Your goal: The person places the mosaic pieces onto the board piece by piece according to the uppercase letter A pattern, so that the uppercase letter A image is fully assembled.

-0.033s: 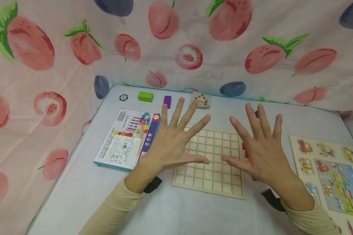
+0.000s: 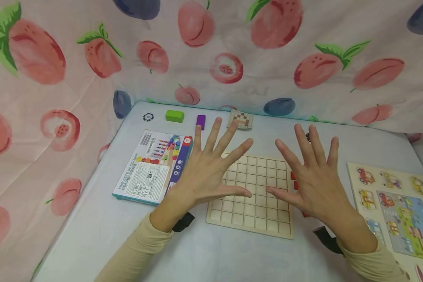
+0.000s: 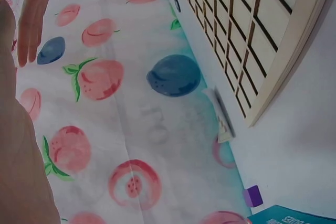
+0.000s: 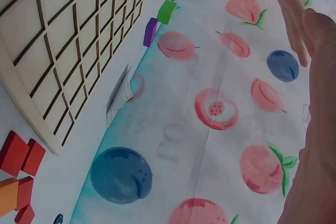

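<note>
Both hands hover above the table with fingers spread wide, backs towards the head camera, and neither holds anything. My left hand (image 2: 206, 174) is between a cardboard box (image 2: 144, 172) and a square wooden grid board (image 2: 250, 219), partly covering both in the head view. To the board's right, my right hand (image 2: 317, 186) hides most of the red tiles (image 2: 293, 175). Both thumbs point inward over the board without gripping it. In the right wrist view, several red tiles (image 4: 13, 153) and an orange tile (image 4: 7, 196) lie beside the board's corner.
Along the back lie a round chip (image 2: 148, 117), a green block (image 2: 174, 116), a purple block (image 2: 201, 120) and a patterned card (image 2: 241, 120). A vehicle picture puzzle (image 2: 370, 199) lies at the right. Fruit-print cloth (image 2: 261, 78) stands behind the table.
</note>
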